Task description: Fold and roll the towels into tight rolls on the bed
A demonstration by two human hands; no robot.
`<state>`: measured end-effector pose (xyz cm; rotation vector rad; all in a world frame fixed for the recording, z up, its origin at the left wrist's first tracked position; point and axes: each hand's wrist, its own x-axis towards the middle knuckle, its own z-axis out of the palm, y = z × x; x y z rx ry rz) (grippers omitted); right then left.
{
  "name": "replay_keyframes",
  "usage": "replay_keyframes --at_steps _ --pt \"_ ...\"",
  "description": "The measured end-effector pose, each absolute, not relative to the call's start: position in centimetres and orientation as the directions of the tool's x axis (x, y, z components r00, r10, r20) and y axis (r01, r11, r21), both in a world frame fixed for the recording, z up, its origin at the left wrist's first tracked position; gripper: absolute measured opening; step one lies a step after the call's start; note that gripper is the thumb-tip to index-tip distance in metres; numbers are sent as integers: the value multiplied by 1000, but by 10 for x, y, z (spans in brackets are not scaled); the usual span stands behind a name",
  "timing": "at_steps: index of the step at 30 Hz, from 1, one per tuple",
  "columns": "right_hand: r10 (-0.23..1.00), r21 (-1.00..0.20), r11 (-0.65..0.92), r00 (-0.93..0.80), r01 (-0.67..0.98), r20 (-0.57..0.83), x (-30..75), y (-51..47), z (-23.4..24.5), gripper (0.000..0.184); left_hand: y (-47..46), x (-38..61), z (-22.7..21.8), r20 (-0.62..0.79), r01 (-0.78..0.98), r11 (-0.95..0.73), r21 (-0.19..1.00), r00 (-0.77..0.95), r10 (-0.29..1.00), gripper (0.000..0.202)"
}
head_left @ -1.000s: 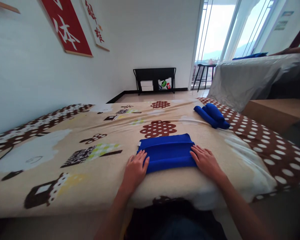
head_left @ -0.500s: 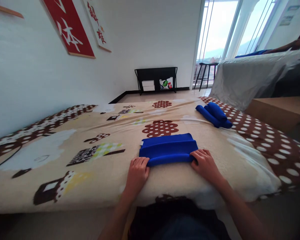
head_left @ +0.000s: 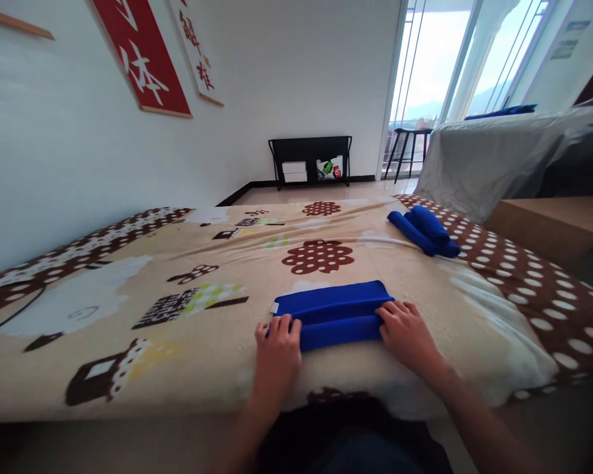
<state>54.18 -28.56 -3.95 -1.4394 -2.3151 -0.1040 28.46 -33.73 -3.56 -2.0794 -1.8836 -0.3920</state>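
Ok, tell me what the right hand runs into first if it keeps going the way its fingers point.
The right hand points left and slightly away, fingertips already on the blue towel roll's end. Going on, it probably meets that towel first.

One second ago the blue towel [head_left: 333, 313] lay flat and wide on the bed, with both hands resting open at its near corners. Half a second ago its near edge was already turned into a thin roll. Now the roll is thicker and the flat part toward 12 o'clock is shorter. The left hand [head_left: 278, 349] and the right hand [head_left: 406, 332] have curled over the roll's two ends.
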Motion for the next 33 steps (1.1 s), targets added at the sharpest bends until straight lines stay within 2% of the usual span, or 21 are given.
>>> replay_keyframes --at_steps 3,5,9,12,15,17,20,25,29,31,33 --pt "711 -193 666 -536 721 454 509 -283 -47 37 -330 315 -45 448 944 -330 19 287 846 42" --pt "670 -224 725 -592 651 449 508 -279 -54 36 -328 316 -52 439 907 -418 49 356 824 41" --pt "770 -227 599 -474 768 427 554 -269 -69 43 -335 269 -63 449 940 -326 103 249 859 41" --pt "792 -193 539 -415 820 447 573 -271 -69 43 -344 246 -61 470 962 -252 104 176 865 39" --pt "765 -169 567 -439 806 472 545 -280 -59 42 -340 269 -51 478 971 -222 92 152 865 35" --pt "735 -173 632 -513 755 443 518 -284 -52 43 -330 295 -44 432 951 -291 104 220 874 34" --pt "755 -197 628 -529 753 387 509 -280 -52 44 -318 308 -43 344 912 -380 154 311 886 37" --pt "840 -229 498 -400 837 366 575 -262 -62 43 -328 249 -50 362 927 -266 266 159 919 38" --pt "864 -334 468 -343 818 369 603 -234 -53 45 -325 208 -38 452 892 -238 385 42 891 36" --pt "894 -377 404 -273 834 354 599 -211 -46 44 -305 199 -30 494 899 -198 390 -23 869 34" --pt "915 -383 364 -250 849 316 592 -185 -43 35 -279 192 -26 464 908 -183 377 -14 885 32"
